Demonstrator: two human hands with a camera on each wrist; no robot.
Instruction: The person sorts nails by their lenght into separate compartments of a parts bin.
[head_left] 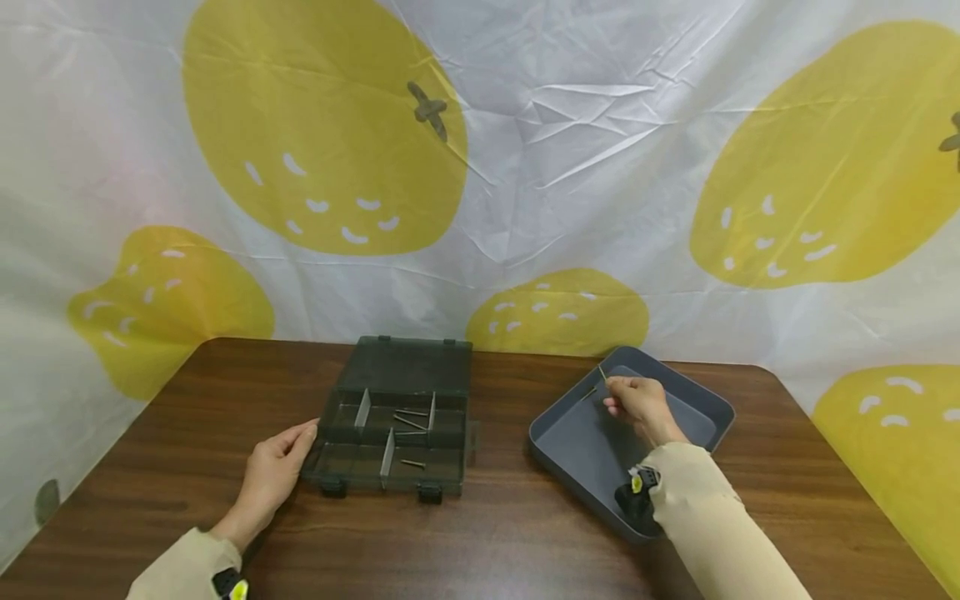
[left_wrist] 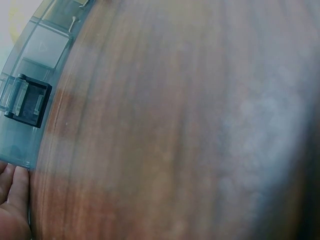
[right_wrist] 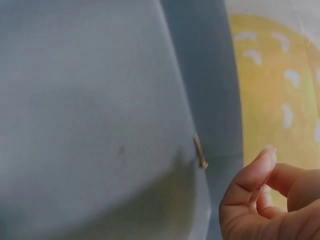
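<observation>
In the head view, my right hand (head_left: 637,404) pinches a thin brass-coloured screw (head_left: 602,372) between thumb and fingertips, above the far left side of a grey tray (head_left: 592,467). Another screw (right_wrist: 200,152) lies in that tray against its wall, below the hand. In the right wrist view the pinched screw is barely visible. My left hand (head_left: 273,467) touches the left side of an open, dark see-through compartment box (head_left: 405,367), its fingers fairly straight. Several screws (head_left: 410,422) lie in the right back compartment, and one screw (head_left: 412,463) in the right front one.
The box and tray stand apart on a brown wooden table (head_left: 495,533). Black latches (head_left: 430,494) stick out from the box's front edge, and its lid leans back. Behind the table hangs a white cloth (head_left: 570,167) printed with yellow fruit.
</observation>
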